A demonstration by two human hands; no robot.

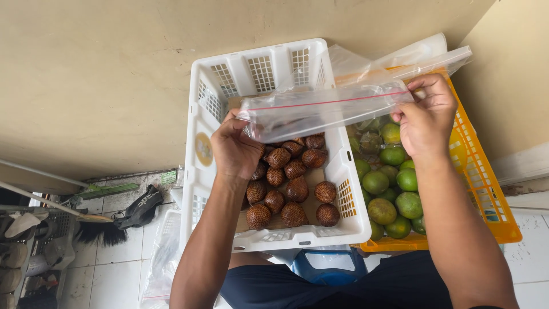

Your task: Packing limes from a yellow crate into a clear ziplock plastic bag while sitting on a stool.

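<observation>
Both my hands stretch a clear zip-top plastic bag (pixel 320 111) with a red seal line across the air above two crates. My left hand (pixel 237 150) pinches the bag's left end, my right hand (pixel 426 117) pinches its right end. Below my left hand, a white plastic crate (pixel 200 114) holds several brown scaly snake fruits (pixel 294 189) on a cardboard liner. Under my right hand, an orange crate (pixel 486 194) holds several green citrus fruits (pixel 394 189). More clear bags (pixel 366 63) lie over the orange crate's far end.
A beige wall rises behind the crates. At the left, on white floor tiles, lie a broom (pixel 91 226), a dark cloth (pixel 143 206) and a loose clear bag (pixel 163 257). A blue object (pixel 329 269) sits under the white crate, by my dark shorts.
</observation>
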